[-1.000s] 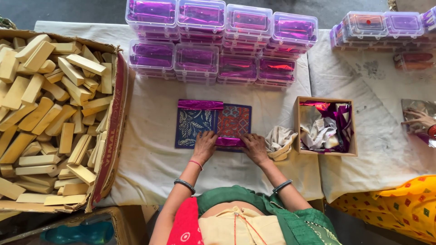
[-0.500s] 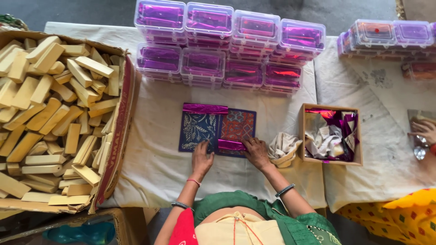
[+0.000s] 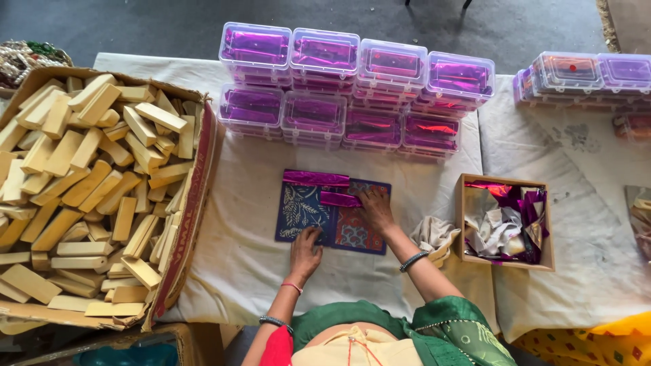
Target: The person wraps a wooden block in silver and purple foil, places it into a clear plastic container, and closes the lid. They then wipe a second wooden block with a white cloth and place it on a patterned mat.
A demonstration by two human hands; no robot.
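A patterned mat [image 3: 303,210], blue on the left half and red on the right, lies on the cloth-covered table. One purple foil-wrapped bar [image 3: 316,178] rests along its far edge. My right hand [image 3: 375,207] grips a second purple foil-wrapped bar [image 3: 338,199] just below the first. My left hand [image 3: 306,252] lies flat with fingers apart on the mat's near edge, holding nothing.
A big cardboard box [image 3: 196,196] of pale yellow bars fills the left. Clear plastic boxes [image 3: 349,91] with purple foil stand stacked at the back. A small wooden box [image 3: 504,223] of foil sheets sits right of a crumpled cloth [image 3: 435,235]. More clear boxes [image 3: 583,74] stand far right.
My right hand has carried the wrapped bar from the mat's near edge up to beside the first bar. My left hand has let go and stayed at the near edge.
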